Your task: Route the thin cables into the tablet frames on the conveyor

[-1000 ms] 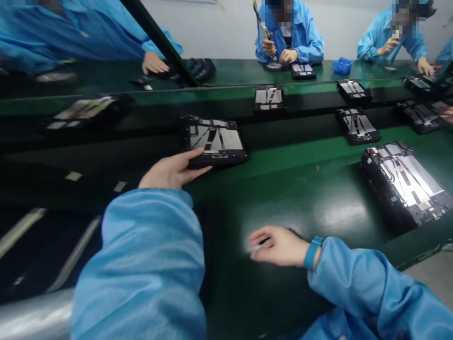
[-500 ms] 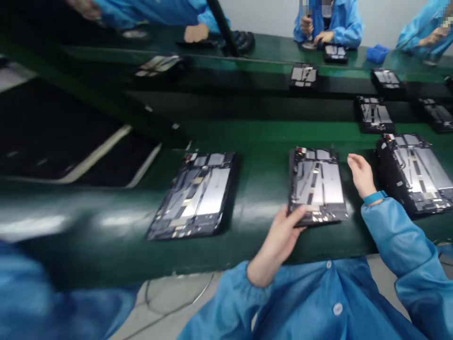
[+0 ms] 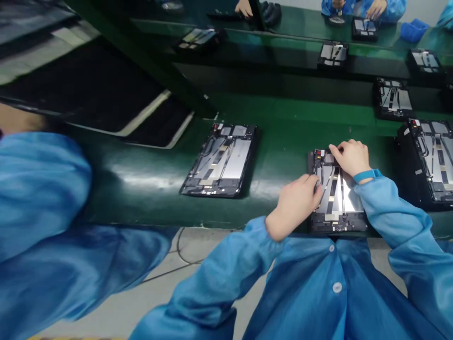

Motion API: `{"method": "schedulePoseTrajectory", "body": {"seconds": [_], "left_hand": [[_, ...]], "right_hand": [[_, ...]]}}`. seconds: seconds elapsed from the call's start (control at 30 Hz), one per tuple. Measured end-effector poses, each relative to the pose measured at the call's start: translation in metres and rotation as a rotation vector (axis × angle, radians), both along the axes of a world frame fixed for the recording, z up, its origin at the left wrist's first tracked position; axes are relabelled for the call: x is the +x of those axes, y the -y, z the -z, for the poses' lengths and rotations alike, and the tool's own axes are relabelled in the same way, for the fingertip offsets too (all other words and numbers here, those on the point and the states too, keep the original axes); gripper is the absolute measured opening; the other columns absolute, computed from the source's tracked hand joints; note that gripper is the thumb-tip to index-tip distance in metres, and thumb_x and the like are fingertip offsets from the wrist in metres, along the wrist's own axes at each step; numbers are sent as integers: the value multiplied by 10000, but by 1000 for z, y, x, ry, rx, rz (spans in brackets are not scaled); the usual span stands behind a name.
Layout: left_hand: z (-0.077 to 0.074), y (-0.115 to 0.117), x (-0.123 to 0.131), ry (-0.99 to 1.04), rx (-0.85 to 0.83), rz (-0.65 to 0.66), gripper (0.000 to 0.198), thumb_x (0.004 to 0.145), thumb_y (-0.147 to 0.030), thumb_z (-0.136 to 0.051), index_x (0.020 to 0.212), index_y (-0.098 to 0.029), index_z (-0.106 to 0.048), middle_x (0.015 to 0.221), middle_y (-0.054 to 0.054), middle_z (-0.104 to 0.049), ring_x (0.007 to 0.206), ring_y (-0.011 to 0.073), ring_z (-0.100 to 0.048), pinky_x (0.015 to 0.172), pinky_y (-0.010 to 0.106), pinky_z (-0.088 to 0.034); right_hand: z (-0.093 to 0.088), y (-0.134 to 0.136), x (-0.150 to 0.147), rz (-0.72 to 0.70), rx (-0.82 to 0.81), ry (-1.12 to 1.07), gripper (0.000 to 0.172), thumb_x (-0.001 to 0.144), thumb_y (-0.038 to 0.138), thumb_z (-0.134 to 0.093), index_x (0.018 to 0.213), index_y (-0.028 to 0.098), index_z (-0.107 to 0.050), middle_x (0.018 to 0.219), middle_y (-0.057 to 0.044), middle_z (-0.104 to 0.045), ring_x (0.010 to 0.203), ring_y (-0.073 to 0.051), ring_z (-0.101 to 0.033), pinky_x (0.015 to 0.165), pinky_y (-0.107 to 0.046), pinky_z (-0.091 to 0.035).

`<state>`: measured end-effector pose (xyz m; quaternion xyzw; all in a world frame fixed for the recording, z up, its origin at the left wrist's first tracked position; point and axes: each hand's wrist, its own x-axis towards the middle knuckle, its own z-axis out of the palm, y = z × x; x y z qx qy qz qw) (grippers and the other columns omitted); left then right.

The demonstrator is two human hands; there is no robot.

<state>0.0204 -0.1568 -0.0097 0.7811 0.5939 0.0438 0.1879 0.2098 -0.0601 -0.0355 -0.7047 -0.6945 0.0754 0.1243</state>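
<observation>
An opened tablet [image 3: 338, 203], its back cover off and its silver plates and cables bare, lies on the green bench [image 3: 283, 141] right in front of me. My left hand [image 3: 295, 203] rests on its left edge with the fingers curled against it. My right hand [image 3: 348, 156], a blue band on the wrist, presses with bent fingers on its upper part near the top edge. A second opened tablet [image 3: 222, 160] lies to the left. A third opened tablet [image 3: 430, 160] lies to the right.
Several more opened tablets [image 3: 392, 99] lie on the dark belt and the far green bench. Other people's hands [image 3: 375, 8] work at the far side near a blue tray [image 3: 414, 30]. A neighbour's blue sleeve [image 3: 38, 189] fills the left foreground. Grey floor shows below the bench edge.
The view tilted down and shifted. My left hand slid up the tablet's left edge, and my right hand came down from beside the tablet onto its upper part.
</observation>
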Motion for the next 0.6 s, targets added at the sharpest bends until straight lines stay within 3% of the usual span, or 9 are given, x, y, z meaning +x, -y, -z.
{"method": "schedulePoseTrajectory", "body": {"seconds": [0.17, 0.33, 0.47, 0.6], "left_hand": [[-9, -38, 38, -255, 45, 106, 356, 976, -122, -400, 1163, -52, -695, 1090, 230, -724, 994, 327, -764, 771, 376, -582], [-14, -55, 41, -260, -49, 120, 321, 918, -112, -463, 1045, -74, -755, 1002, 248, -757, 1019, 388, -762, 828, 444, -583], [-14, -51, 22, -181, -103, 19, 236, 853, -179, -554, 948, -127, -764, 950, 207, -775, 979, 393, -758, 799, 420, -560], [-1, -35, -8, -51, -106, -225, 137, 844, -239, -572, 809, -201, -700, 824, 96, -765, 854, 299, -738, 733, 342, -500]], "right_hand": [[1, -7, -18, -20, -3, -104, 257, 969, 368, -602, 981, 239, -825, 1105, -110, -767, 1082, -309, -641, 955, -441, -413], [7, -2, -11, -55, 141, -187, 119, 912, 267, -678, 873, 233, -785, 996, -72, -786, 1069, -298, -643, 1027, -462, -368], [10, 9, -4, -95, 190, -251, 71, 863, 184, -703, 831, 238, -736, 821, -22, -767, 914, -257, -658, 1014, -446, -374], [13, 24, -1, -167, 267, -260, 134, 848, 128, -682, 786, 246, -696, 750, 0, -737, 849, -237, -632, 983, -429, -378]]}}
